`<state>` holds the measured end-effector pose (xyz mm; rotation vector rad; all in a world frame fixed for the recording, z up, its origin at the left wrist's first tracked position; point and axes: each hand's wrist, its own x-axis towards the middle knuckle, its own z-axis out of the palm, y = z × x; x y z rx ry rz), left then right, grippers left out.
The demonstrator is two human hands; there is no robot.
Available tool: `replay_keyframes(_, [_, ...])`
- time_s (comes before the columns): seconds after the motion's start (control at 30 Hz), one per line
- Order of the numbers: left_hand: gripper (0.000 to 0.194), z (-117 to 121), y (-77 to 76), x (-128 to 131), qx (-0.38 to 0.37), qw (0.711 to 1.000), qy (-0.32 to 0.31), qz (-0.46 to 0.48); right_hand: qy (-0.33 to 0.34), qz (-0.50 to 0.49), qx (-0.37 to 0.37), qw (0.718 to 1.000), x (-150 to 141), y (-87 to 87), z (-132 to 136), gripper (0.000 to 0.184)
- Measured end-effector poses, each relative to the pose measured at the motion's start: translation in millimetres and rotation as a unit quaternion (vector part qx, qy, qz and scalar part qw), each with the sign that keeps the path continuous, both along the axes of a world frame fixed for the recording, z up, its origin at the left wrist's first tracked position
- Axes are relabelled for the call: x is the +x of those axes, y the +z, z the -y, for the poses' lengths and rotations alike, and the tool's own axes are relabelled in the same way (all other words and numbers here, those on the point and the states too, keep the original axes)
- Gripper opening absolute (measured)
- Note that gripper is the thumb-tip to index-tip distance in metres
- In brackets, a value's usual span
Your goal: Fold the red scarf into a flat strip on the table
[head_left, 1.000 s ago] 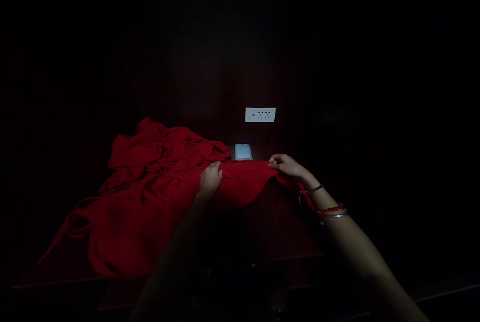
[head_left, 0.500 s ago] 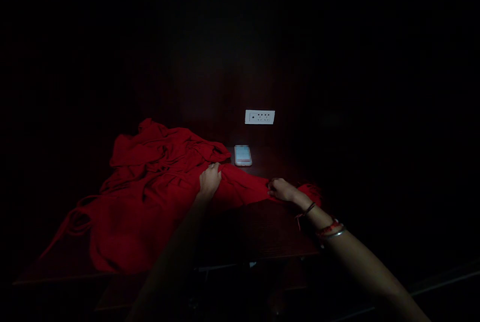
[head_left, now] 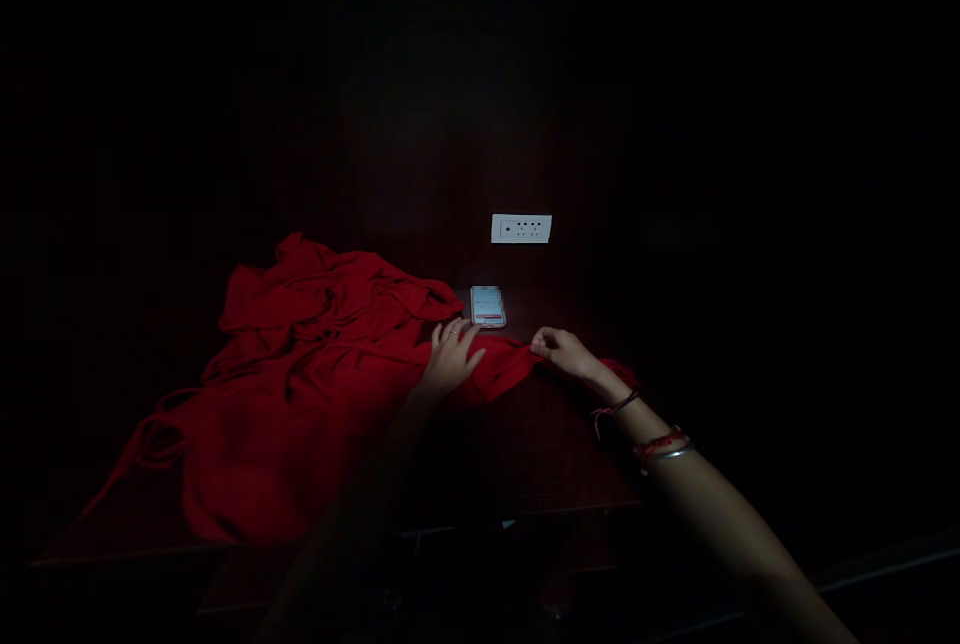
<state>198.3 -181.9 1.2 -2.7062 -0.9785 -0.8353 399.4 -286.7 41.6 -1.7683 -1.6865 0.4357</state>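
Pretty dark indoor spot, honestly can't tell if it's a home or an office: there's a white socket plate (head_left: 521,229) on a dark reddish wall (head_left: 420,174), plus a dark reddish counter (head_left: 555,474) below with a lit phone (head_left: 487,304) on it.

A lit phone (head_left: 487,304) lies on the dark reddish table (head_left: 555,474). Above it, a white socket plate (head_left: 521,229) sits on the shadowed wall (head_left: 427,194).

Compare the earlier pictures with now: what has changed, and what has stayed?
The left hand has loosened its grip on the red cloth and moved slightly right. The phone, partly covered at first, shows fully. The right hand still pinches the cloth; the wall socket stayed put.
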Motion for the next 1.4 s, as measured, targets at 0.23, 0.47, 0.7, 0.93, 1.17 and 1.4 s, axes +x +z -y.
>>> replay_keyframes(0.23, [0.041, 3.5, -10.3, 7.8, -0.082, 0.987, -0.113, -0.084, 0.098, -0.036, -0.058, 0.993, -5.4, 5.3, 8.7, 0.021])
replay_keyframes(0.47, [0.025, -2.5, -8.0, 5.6, -0.061, 0.982, -0.122, -0.132, 0.121, 0.088, -0.133, 0.980, -3.4, 2.0, 20.2, 0.015])
replay_keyframes(0.7, [0.028, -2.3, 3.2, -1.1, -0.048, 0.998, 0.029, -0.024, 0.013, 0.070, -0.028, 0.997, -9.2, 1.0, 13.8, 0.017])
replay_keyframes(0.93, [0.030, -1.6, 6.1, -5.6, -0.069, 0.992, 0.106, -0.003, -0.029, 0.153, -0.070, 0.985, -3.5, -6.4, 18.7, 0.015])
replay_keyframes(1.17, [0.029, -1.5, 3.1, -3.9, -0.065, 0.993, 0.095, -0.012, 0.056, 0.190, -0.093, 0.976, -32.4, -11.6, 19.1, 0.021])
replay_keyframes(1.4, [0.030, -0.2, 5.2, -5.3, -0.085, 0.992, 0.089, -0.013, -0.080, 0.119, -0.013, 0.990, -25.7, -4.6, 13.4, 0.016])
